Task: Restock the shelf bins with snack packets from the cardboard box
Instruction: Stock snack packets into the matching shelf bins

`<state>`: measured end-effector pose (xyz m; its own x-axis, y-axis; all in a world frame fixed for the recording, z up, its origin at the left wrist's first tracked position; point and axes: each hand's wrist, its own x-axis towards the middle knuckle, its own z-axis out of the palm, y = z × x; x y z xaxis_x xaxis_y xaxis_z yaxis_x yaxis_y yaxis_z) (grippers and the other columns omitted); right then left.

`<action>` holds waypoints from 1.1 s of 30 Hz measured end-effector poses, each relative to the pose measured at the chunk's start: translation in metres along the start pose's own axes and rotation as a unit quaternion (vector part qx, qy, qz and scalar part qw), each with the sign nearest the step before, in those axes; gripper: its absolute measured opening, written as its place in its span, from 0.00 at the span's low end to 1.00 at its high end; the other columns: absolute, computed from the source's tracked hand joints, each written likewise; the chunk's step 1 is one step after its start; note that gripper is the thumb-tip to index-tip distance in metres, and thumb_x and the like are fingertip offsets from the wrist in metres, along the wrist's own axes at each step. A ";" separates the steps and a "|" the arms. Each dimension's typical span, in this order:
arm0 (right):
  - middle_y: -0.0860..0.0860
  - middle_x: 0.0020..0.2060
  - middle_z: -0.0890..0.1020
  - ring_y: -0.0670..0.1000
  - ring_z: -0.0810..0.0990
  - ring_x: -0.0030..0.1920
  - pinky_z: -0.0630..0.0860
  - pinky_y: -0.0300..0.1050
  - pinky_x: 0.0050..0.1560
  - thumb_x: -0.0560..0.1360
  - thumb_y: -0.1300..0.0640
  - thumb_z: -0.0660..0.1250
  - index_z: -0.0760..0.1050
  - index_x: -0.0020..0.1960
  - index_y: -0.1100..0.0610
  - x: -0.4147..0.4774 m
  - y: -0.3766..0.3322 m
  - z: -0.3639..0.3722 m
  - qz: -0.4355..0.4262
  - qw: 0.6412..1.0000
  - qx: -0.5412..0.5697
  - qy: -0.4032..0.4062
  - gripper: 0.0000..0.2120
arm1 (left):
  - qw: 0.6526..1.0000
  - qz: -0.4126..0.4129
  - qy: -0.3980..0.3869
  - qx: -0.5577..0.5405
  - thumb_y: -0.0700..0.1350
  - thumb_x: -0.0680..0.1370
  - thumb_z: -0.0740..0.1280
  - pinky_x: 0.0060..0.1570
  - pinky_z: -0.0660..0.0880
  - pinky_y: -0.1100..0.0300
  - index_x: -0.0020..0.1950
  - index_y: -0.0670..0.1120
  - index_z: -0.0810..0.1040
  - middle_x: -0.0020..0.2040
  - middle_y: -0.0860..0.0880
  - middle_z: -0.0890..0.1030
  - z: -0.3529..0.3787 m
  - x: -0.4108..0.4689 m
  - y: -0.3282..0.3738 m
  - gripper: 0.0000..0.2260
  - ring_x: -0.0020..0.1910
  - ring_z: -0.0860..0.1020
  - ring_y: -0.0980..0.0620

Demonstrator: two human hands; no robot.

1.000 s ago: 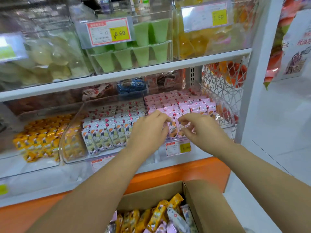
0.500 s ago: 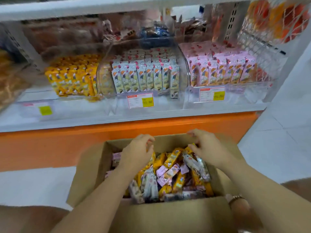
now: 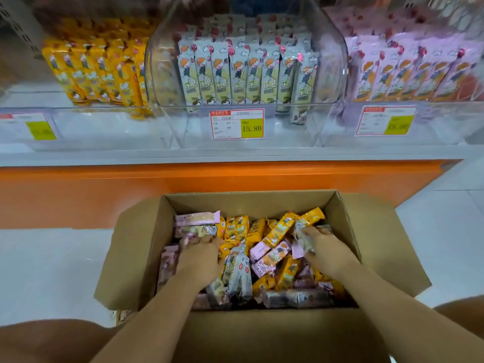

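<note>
The pale floor (image 3: pixel 52 271) is bearing the cardboard box (image 3: pixel 131 258) around the left hand (image 3: pixel 200 260) and right hand (image 3: pixel 328 251); beyond their grip, the shelf (image 3: pixel 235 155) is carrying three clear bins (image 3: pixel 288 132) (packets (image 3: pixel 246 77) standing in yellow, cream and pink rows).

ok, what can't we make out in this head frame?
Head view:
Left hand: fingertips buried among packets in the cardboard box, grip unclear.
Right hand: fingers blurred against a crinkled packet, grip unclear.
Left price tag: blurred, unreadable.
Pink bin: cut off by right edge.
Box floor: hidden under packets.
</note>
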<state>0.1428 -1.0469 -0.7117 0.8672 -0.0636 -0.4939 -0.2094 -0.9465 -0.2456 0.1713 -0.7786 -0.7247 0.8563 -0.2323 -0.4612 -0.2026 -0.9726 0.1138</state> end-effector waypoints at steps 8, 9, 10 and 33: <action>0.55 0.49 0.77 0.57 0.77 0.48 0.67 0.45 0.37 0.72 0.61 0.66 0.62 0.61 0.55 -0.010 -0.011 -0.007 -0.013 0.998 -0.017 -0.055 0.20 | 0.994 0.017 -0.013 -0.105 0.46 0.78 0.65 0.55 0.74 0.55 0.69 0.53 0.67 0.68 0.49 0.70 0.010 0.003 0.010 0.20 0.61 0.73 0.49; 0.53 0.47 0.76 0.56 0.76 0.48 0.68 0.44 0.37 0.72 0.61 0.66 0.63 0.58 0.55 -0.012 -0.014 -0.007 -0.018 0.998 -0.019 -0.065 0.18 | 0.993 0.013 -0.014 -0.115 0.45 0.78 0.65 0.53 0.74 0.55 0.70 0.53 0.66 0.68 0.48 0.69 0.010 0.003 0.011 0.21 0.59 0.75 0.49; 0.53 0.47 0.75 0.56 0.75 0.48 0.69 0.43 0.37 0.72 0.59 0.67 0.65 0.58 0.56 -0.014 -0.018 -0.007 -0.025 0.997 -0.020 -0.074 0.17 | 0.993 0.012 -0.017 -0.119 0.44 0.78 0.65 0.52 0.75 0.55 0.71 0.53 0.65 0.69 0.47 0.68 0.010 0.003 0.013 0.22 0.58 0.76 0.48; 0.50 0.49 0.79 0.45 0.76 0.38 0.68 0.30 0.32 0.77 0.54 0.66 0.67 0.68 0.57 -0.032 -0.054 -0.019 -0.056 0.959 0.279 -0.021 0.21 | 0.959 0.035 0.082 -0.268 0.55 0.76 0.67 0.49 0.71 0.59 0.50 0.47 0.75 0.50 0.52 0.76 -0.020 -0.012 0.042 0.12 0.47 0.74 0.54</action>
<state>0.1347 -0.9997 -0.6670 0.8817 0.0526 -0.4688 -0.3349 -0.6301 -0.7006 0.1626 -0.8167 -0.6966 0.9219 -0.2507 -0.2954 -0.0274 -0.8028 0.5956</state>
